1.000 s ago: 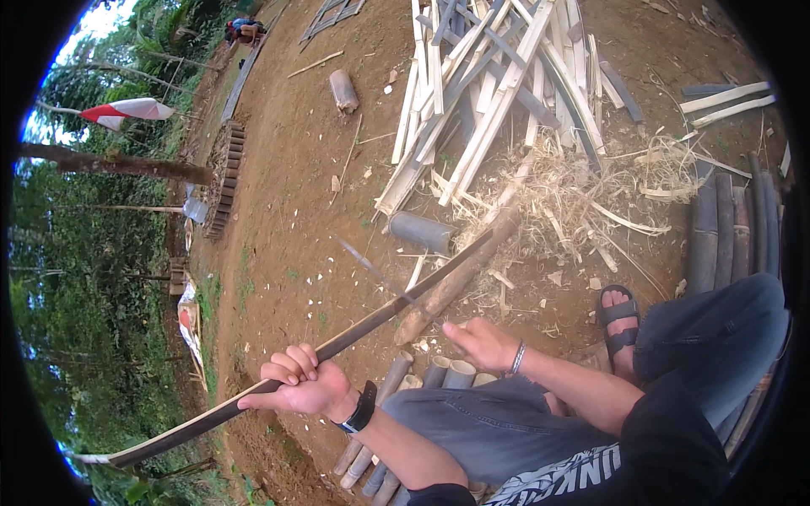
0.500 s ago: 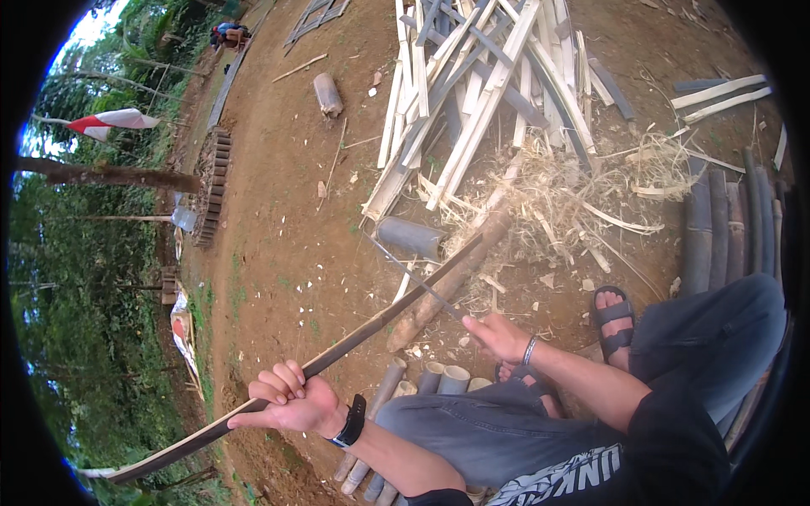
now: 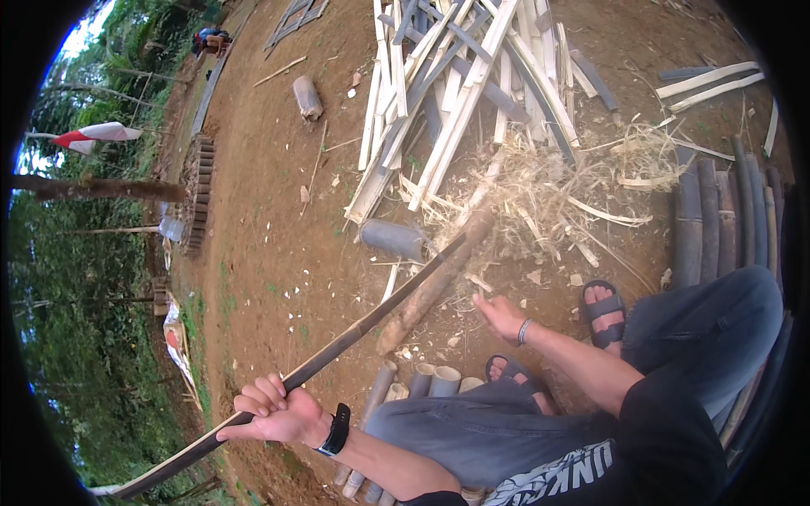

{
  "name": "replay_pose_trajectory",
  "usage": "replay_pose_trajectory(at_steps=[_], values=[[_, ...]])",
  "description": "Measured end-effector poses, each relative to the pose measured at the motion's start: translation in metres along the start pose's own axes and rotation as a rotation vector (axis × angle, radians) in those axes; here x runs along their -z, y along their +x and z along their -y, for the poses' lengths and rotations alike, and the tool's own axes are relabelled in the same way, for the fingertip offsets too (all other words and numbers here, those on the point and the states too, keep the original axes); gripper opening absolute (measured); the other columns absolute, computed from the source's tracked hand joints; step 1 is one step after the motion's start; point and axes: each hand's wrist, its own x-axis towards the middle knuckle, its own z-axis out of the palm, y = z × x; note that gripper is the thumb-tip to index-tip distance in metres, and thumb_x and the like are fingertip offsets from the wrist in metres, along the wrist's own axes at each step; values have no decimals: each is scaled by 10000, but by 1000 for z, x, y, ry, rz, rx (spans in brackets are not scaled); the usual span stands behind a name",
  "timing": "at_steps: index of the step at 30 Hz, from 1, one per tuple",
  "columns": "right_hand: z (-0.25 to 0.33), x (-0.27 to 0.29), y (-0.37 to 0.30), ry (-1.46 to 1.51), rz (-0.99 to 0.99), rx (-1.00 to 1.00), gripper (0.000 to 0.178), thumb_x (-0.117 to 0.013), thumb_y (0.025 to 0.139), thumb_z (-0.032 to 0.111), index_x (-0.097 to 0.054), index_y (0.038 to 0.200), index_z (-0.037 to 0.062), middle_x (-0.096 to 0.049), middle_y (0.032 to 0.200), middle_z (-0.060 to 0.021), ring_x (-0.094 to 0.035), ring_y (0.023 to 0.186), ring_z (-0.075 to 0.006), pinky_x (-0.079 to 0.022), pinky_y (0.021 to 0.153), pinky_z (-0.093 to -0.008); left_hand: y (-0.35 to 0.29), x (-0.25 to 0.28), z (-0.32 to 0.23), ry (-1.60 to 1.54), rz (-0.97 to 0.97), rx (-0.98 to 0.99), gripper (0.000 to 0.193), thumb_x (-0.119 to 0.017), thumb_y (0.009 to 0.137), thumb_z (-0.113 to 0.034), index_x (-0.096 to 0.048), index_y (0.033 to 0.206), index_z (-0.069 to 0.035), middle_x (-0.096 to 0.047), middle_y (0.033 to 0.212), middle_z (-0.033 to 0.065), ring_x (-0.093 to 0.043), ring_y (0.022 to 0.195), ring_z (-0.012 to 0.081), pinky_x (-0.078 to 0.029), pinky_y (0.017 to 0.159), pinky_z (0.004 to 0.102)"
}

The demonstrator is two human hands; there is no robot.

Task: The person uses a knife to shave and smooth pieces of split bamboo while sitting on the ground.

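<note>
A long, dark bamboo strip (image 3: 342,344) with a pale edge slants from the lower left up to the middle. My left hand (image 3: 277,411) is wrapped round it, the thumb lying along the strip. Its far end rests against a brown log (image 3: 405,319) on the ground. Right of the strip and apart from it, my right hand (image 3: 504,320) is closed round the handle of a long, thin-bladed knife. Its blade, plain to see half a second ago, can hardly be made out now.
Split bamboo slats (image 3: 468,93) lie piled at the far side, with curly shavings (image 3: 561,190) before them. A short bamboo piece (image 3: 392,239) lies near the log. Bamboo poles (image 3: 688,223) stand at right; cut tubes (image 3: 445,381) lie beside my leg. A person (image 3: 209,40) is far off.
The knife blade lay across the bamboo strip before; now it has swung away from it. My left hand keeps hold of the strip. The whole view has shifted slightly.
</note>
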Motion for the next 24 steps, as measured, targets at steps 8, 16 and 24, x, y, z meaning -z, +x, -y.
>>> replay_pose_trajectory(at_steps=[8,16,24], values=[[18,-18,-8,14,100,132,700,-321,902,697,-387,474,147,-394,410,15,-420,340,-107,-382,368,-298,2,2,2,32,5,-6,646,-255,930,-674,-206,551,-153,-178,495,-31,-143,439,87,-139,439,241],[40,6,5,-19,112,20,697,-325,925,653,-392,460,139,-378,409,-2,-410,359,-115,-387,403,-327,6,4,6,53,-57,-34,630,-250,934,-670,-203,565,-162,-163,505,-34,-127,443,89,-120,434,243],[0,46,35,162,-57,-218,651,-388,926,619,-373,507,120,-407,437,3,-420,366,-120,-334,352,-299,6,10,2,53,22,-20,639,-229,916,-692,-214,573,-153,-180,520,-28,-159,434,91,-164,434,231]])
